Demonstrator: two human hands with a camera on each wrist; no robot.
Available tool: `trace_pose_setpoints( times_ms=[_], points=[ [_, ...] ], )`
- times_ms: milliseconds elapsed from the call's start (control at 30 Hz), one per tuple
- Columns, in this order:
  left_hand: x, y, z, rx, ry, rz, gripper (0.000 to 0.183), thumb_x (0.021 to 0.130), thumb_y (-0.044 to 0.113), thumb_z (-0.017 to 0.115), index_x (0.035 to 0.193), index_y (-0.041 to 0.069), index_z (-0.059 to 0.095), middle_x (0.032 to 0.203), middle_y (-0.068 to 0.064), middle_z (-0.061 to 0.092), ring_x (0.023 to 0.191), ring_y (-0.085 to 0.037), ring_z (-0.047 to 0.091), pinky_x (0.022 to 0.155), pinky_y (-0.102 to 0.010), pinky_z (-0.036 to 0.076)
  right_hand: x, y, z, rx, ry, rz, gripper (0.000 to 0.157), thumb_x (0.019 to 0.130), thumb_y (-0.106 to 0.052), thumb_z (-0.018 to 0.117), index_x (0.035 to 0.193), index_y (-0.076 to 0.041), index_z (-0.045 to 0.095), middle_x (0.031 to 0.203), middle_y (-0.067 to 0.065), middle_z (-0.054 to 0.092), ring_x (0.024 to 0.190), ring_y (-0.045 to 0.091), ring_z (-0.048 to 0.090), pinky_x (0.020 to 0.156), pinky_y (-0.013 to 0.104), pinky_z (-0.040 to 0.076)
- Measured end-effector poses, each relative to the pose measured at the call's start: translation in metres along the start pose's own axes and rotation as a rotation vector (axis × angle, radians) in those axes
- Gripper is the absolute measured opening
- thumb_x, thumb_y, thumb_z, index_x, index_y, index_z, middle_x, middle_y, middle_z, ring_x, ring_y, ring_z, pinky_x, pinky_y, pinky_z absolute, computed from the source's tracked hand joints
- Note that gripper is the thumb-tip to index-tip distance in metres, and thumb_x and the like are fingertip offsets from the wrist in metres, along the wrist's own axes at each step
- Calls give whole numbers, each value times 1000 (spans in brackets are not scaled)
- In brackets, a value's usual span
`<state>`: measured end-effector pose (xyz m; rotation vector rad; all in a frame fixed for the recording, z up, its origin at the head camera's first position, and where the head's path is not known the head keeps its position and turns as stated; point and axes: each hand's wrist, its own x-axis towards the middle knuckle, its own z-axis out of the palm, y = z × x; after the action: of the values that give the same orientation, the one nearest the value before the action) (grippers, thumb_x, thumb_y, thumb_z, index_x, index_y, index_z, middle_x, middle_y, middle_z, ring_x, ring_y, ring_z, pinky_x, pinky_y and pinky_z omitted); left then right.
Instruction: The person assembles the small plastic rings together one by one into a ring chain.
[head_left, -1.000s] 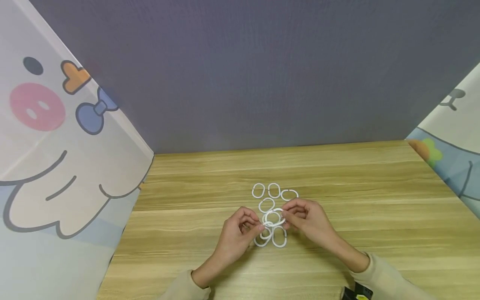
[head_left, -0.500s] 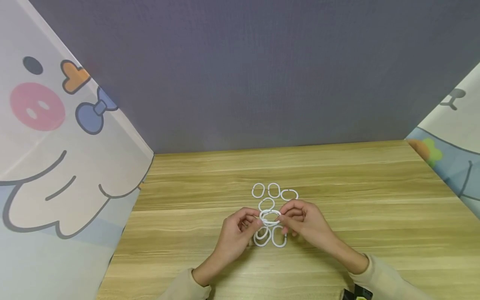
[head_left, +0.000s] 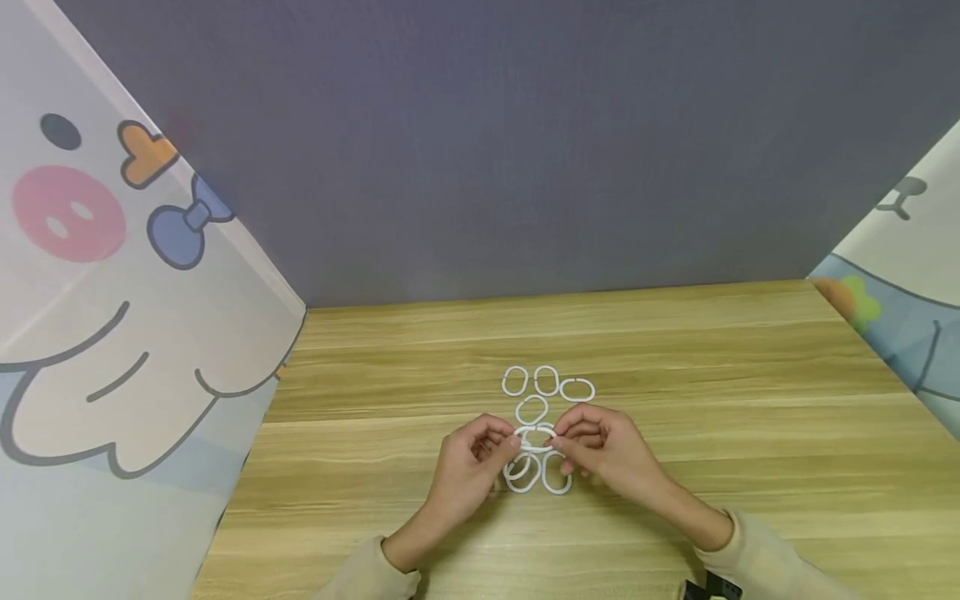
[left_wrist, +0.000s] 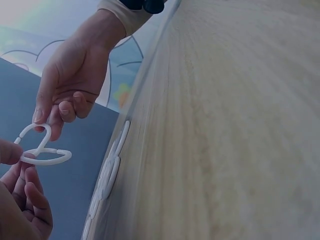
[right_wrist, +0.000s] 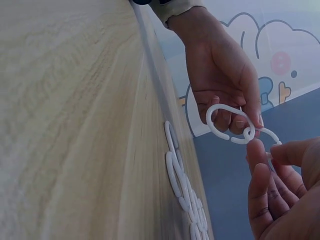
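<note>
Two white plastic C-shaped rings are linked together in the air between the hands. My left hand (head_left: pixel 463 467) pinches one between thumb and fingertips; this ring (right_wrist: pixel 226 106) hangs to the left in the right wrist view. The other ring (left_wrist: pixel 47 131) is pinched by the thumb and fingers of my right hand (head_left: pixel 618 454). Both rings show a small gap in their loop. In the head view they overlap, so their exact crossing is hard to see.
Several more white rings lie flat on the wooden table (head_left: pixel 390 358), among them one ring (head_left: pixel 577 401) beyond my right hand and one ring (head_left: pixel 557 493) just below the hands. A dark grey panel (head_left: pixel 525 150) stands behind; a cartoon-printed panel (head_left: pixel 172 333) is at left.
My right hand has moved slightly left, bringing its ring closer to my left hand. The left hand has barely moved, and the rings on the table lie as before.
</note>
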<state>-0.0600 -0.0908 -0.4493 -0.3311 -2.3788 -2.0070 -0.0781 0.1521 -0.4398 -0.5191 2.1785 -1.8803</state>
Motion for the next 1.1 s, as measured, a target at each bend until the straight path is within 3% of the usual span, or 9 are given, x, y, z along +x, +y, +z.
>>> trace_pose_setpoints(
  times_ms=[200,367,667,933,1100],
  points=[
    [0,0,-2,23,17,6,5,99,6,81,100,3,78,89,-7,75,74,-6,60,66,-18,48,-1,1,1,-30,10,-47,14,99,0,79,108,7,71,87,29,74,65,21,74,49,30,56],
    [0,1,-5,21,43,2,2,100,5,80,100,4,79,88,-7,75,73,-7,60,66,-18,49,0,2,1,-41,28,-36,9,102,-4,78,108,1,74,85,26,73,64,23,72,50,31,56],
    [1,-3,-12,32,91,25,1,101,5,80,101,4,79,87,-5,75,75,-8,62,69,-20,51,2,8,-1,-46,46,-45,10,105,-3,73,111,5,73,90,27,74,64,15,70,52,29,57],
    [3,-2,-19,22,127,34,5,102,7,79,102,2,78,86,-8,77,75,-9,63,70,-21,50,5,13,3,-122,42,-44,11,99,-3,81,107,3,76,70,12,68,54,8,58,48,21,48],
    [3,-2,-21,14,141,36,6,102,7,79,102,1,78,87,-8,77,75,-10,63,71,-22,52,9,17,7,-227,60,-69,11,94,-2,85,103,-5,81,79,0,71,57,2,52,50,20,42]
  ],
)
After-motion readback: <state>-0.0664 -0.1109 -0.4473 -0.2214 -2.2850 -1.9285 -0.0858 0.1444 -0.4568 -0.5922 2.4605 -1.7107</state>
